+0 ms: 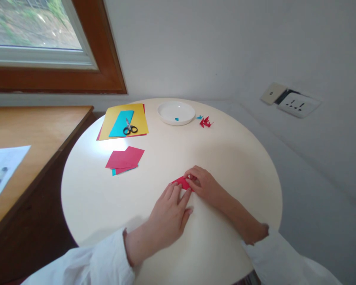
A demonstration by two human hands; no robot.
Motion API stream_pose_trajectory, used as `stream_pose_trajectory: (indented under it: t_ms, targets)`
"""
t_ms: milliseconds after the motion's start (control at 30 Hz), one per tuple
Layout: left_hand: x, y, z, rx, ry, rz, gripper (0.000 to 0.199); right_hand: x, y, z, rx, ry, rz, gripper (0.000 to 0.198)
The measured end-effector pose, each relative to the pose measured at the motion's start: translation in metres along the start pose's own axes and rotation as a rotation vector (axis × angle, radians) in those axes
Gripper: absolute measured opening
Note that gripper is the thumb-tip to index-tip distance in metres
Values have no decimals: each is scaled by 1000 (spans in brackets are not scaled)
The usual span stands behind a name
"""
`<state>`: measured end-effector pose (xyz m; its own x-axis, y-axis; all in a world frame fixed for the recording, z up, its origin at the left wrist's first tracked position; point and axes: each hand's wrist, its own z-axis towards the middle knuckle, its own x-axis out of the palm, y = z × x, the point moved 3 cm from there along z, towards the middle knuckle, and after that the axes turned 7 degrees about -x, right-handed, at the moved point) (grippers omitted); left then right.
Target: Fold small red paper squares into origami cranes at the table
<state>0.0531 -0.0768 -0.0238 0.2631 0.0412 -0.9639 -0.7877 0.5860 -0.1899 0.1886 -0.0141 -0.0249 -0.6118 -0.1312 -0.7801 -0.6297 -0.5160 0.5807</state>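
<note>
The left hand [168, 212], fingers slightly apart, presses the paper [180, 181] onto the desk [213, 241]; the right hand [204, 186] has fingers pinched on its edge. Weak pressure could skew it; tugging could tear it.

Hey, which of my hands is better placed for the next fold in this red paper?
Probably the right. Your right hand has curled fingers at the right end of the red paper, while your left hand rests its fingers along the near edge, seemingly steadying it.
</note>
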Motion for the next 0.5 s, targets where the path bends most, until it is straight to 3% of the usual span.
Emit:
stream_pose_trajectory:
  t_ms: [333, 500]
  targets:
    - [1, -2, -2, -9, -75, 2, 42, -5, 0, -4, -3, 22, 111, 16]
    - [1, -2, -2, -5, -80, 20, 41, -9, -5, -6, 91, -37, 204, 17]
